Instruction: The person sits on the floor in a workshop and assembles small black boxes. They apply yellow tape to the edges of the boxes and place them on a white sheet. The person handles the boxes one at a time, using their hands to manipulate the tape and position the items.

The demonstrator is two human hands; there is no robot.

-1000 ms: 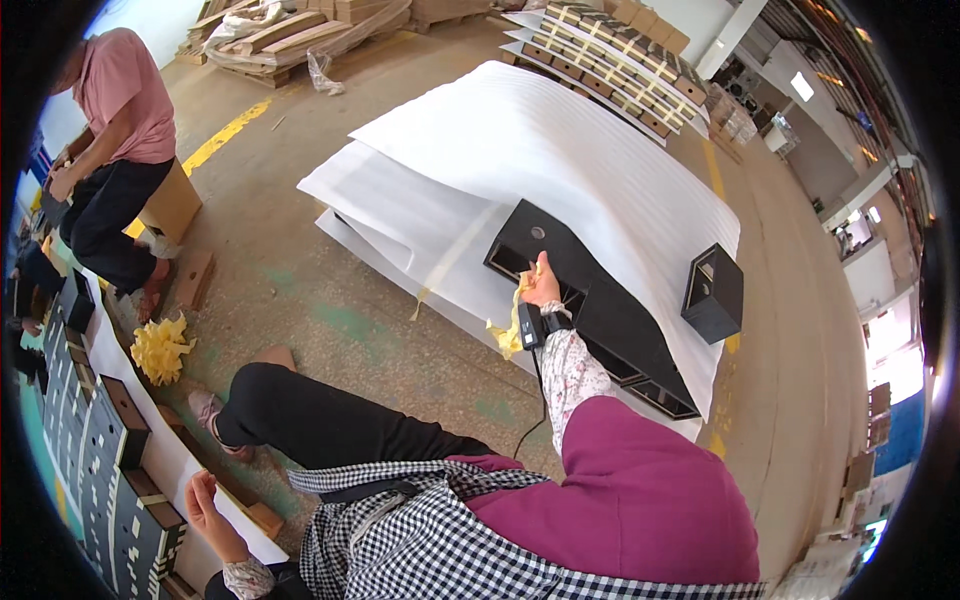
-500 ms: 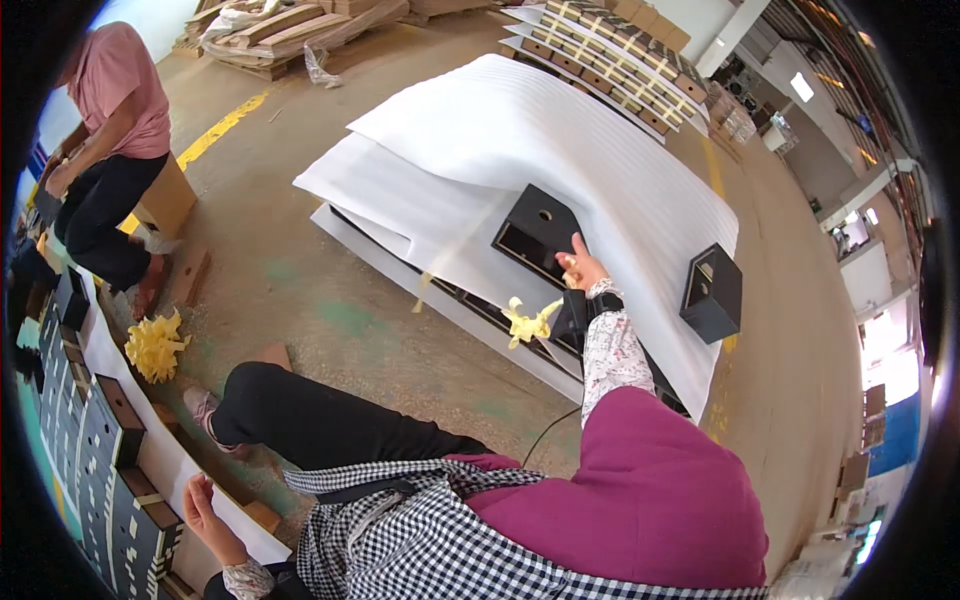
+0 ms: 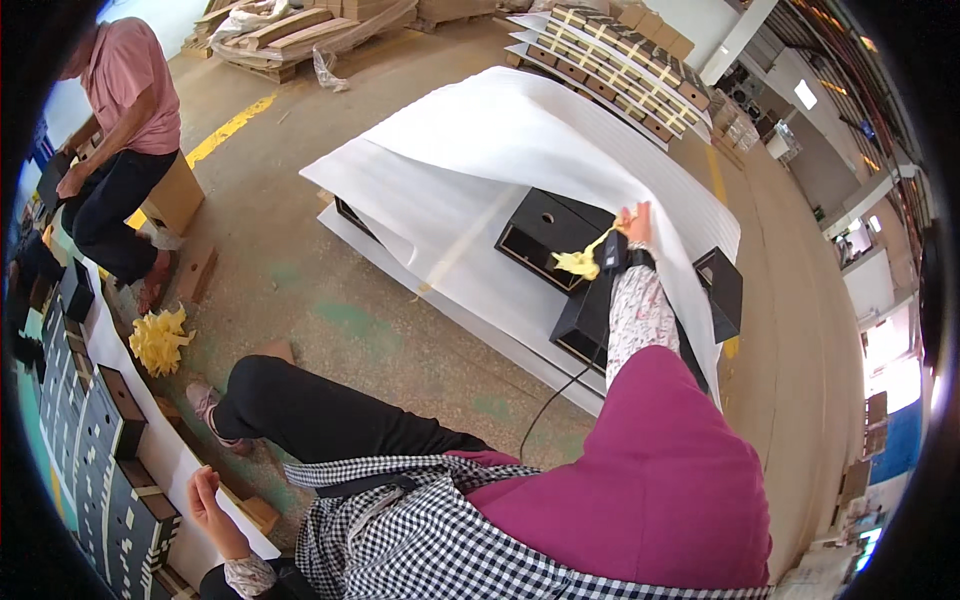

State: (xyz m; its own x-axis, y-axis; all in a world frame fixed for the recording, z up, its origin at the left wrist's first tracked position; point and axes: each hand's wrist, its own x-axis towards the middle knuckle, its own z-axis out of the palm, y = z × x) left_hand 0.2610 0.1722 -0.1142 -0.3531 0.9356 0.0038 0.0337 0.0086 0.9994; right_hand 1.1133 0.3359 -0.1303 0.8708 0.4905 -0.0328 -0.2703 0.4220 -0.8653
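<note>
My right hand (image 3: 637, 226) reaches over the stack and pinches the edge of a white foam sheet (image 3: 560, 130), drawing it up in a fold. Crumpled yellow tape strips (image 3: 580, 262) hang by that wrist, next to a small black device (image 3: 611, 252) strapped there. Just left of the hand sits a black box (image 3: 540, 232) with a round hole and an open front. Another black box (image 3: 582, 325) lies partly under my forearm, and a third black box (image 3: 724, 300) stands at the right corner. At the lower left, my left hand (image 3: 215, 515) is raised with loosely bent fingers, holding nothing visible.
Black boxes banded with tape (image 3: 100, 480) line the left side. A yellow tape bunch (image 3: 160, 342) hangs near them. A seated person (image 3: 125, 150) handles a dark piece at the upper left. Behind are a layered stack of boxes (image 3: 610, 75) and wrapped cardboard (image 3: 290, 35).
My right hand has moved from the holed box up and right to the foam sheet. The sheet has been pulled over, part of it now against the right corner box; a box under my forearm shows more.
</note>
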